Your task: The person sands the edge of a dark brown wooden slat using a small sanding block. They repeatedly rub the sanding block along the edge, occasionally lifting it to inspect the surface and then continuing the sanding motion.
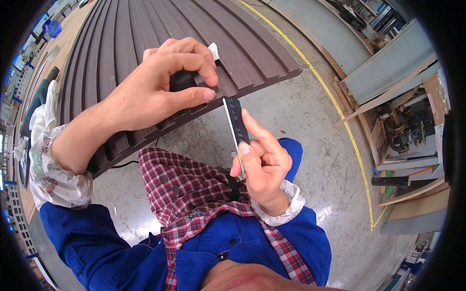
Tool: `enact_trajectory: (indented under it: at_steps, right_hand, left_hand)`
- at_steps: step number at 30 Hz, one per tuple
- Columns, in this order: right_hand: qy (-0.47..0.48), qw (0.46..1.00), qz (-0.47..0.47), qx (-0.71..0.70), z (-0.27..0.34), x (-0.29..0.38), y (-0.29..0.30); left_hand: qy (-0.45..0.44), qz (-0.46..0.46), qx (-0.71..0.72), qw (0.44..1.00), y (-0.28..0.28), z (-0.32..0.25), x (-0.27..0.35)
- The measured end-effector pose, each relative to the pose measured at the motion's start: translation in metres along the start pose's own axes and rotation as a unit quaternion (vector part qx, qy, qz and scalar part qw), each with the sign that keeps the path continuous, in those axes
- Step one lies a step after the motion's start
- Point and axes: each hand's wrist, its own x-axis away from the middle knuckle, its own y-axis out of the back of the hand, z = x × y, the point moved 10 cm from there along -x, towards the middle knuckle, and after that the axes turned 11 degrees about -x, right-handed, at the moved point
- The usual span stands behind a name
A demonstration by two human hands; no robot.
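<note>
A stack of dark brown grooved panels or boards (138, 36) lies before me, its stepped end facing me. My left hand (167, 80) is over that end, thumb and fingers curved; a dark thing shows partly behind the fingers, and I cannot tell whether they grip it. A small white piece (214, 51) shows just beyond the fingertips. My right hand (262, 160) holds a narrow black strip with a white edge (236, 118), which bears writing. The strip's far end is close to the panel's edge, near my left thumb.
A wooden table (67, 43) with a dark-handled tool (40, 94) and white cloth lies at the left. A yellow floor line (327, 94) curves along the right. Beyond it stand grey panels and an open shelf (411, 160) with metal parts. A dark cable (125, 164) hangs below the panels.
</note>
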Motion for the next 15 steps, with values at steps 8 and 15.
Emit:
enact_trajectory:
  at_steps: [8,15]
  right_hand:
    - [0.021,0.998,-0.043,0.035,0.005,-0.001,0.012]
    - [-0.009,1.0,-0.016,-0.007,-0.002,-0.001,0.004]
  left_hand:
    - [-0.007,-0.005,0.002,1.0,0.001,-0.001,0.0]
    - [-0.012,-0.006,0.001,1.0,0.0,0.0,0.0]
